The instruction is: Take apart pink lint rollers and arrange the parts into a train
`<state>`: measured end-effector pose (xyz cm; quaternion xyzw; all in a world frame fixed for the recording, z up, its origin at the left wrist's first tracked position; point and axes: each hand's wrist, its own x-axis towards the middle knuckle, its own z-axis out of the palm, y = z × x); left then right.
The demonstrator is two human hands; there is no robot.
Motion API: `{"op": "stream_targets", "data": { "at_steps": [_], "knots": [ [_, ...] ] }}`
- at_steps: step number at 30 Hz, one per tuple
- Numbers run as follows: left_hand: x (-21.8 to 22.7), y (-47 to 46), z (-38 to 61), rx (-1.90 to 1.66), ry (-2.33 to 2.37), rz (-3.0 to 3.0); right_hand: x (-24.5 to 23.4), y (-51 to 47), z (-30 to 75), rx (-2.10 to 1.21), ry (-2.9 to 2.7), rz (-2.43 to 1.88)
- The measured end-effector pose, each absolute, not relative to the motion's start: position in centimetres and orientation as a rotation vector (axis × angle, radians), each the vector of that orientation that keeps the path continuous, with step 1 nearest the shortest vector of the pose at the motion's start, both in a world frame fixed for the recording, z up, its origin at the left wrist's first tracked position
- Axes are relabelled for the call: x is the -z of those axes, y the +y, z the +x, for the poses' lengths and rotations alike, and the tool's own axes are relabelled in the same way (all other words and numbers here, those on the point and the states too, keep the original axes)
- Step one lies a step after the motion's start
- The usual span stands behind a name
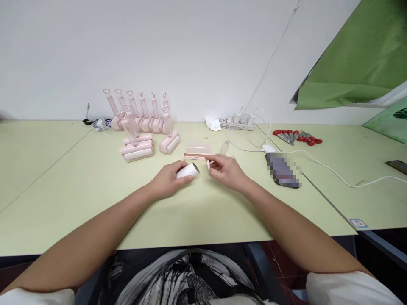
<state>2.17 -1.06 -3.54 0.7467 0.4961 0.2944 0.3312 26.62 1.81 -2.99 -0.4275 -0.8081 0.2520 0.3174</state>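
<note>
White roll [188, 170] gripped in left hand [168, 180].

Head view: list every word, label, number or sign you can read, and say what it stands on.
No text is readable.
Sticker on the table edge: a red mark, too small to read.
Phone: pixelated, unreadable.
White roll in the left hand: no print visible.

open table [79, 203] near the body, pink rollers [140, 127] crowding far left, cable [333, 171] and scissors [297, 137] blocking right
</note>
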Motion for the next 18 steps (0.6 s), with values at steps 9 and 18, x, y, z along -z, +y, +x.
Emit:
{"op": "stream_targets", "data": {
  "at_steps": [9,18],
  "knots": [
    [4.5,0.1,1.6,-1.091,1.225,1.550,2.4,1.8,26.3,-0.275,-2.604,-1.308],
    [4.8,0.2,2.0,-1.128,1.167,1.536,2.7,2.3,26.8,-0.387,-2.575,-1.400]
  ]
}}
